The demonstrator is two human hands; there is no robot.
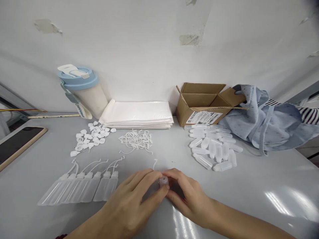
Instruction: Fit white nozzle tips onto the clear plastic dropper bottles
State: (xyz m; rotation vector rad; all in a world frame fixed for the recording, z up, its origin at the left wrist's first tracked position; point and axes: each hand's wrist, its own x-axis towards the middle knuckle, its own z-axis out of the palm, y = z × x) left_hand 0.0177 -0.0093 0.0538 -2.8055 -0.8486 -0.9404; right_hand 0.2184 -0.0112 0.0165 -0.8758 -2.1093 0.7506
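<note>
Near the front middle of the grey table, a small translucent bottle (pixel 163 181) is held between my fingers, its top facing the camera. My left hand (pixel 138 192) pinches it from the left, while my right hand (pixel 189 192) closes round it from the right. A thin white strap (pixel 155 164) sticks up just behind my left fingers. Several bottles with straps (pixel 82 187) lie in a row at the left. Behind them are a pile of white caps (pixel 93 136) and a heap of loose white straps (pixel 137 139). Loose translucent bottles (pixel 214 146) lie at the right.
A blue-lidded tumbler (pixel 92 96) stands at the back left, beside a stack of white packets (pixel 142 114). An open cardboard box (pixel 201 113) and a light blue cloth bag (pixel 271 122) are at the back right. A phone (pixel 20 142) lies at the left edge.
</note>
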